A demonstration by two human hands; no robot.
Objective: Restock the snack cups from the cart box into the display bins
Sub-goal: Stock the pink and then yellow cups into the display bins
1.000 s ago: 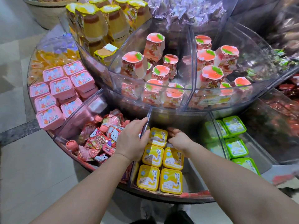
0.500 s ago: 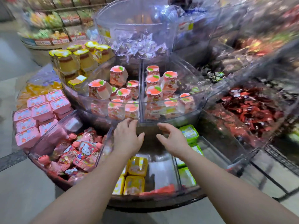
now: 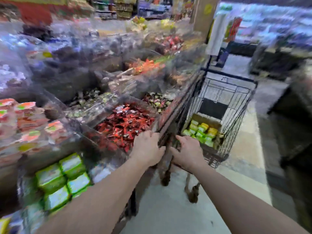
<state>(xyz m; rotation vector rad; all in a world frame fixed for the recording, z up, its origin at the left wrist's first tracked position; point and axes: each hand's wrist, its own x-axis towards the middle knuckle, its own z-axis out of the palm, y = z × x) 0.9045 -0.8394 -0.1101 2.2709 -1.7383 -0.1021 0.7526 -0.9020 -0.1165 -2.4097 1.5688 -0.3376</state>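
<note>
The picture is blurred by motion. A black wire cart (image 3: 236,115) stands to the right of the display stand. In it sits a cardboard box (image 3: 199,119) holding green and yellow snack cups (image 3: 200,130). My left hand (image 3: 148,149) and my right hand (image 3: 187,151) are stretched out side by side in mid-air, fingers loosely bent, holding nothing, near the stand's right end and just short of the cart. Green snack cups (image 3: 62,178) lie in a clear display bin at the lower left.
Clear bins hold red wrapped sweets (image 3: 125,124), orange-lidded cups (image 3: 25,115) on the left and mixed candies further back. Grey floor (image 3: 168,208) runs between the stand and a dark counter (image 3: 290,132) on the right. Blurred shelves fill the background.
My view has swung right, from the yellow-cup bin to the cart. Both hands left the bin and moved right with it, holding nothing.
</note>
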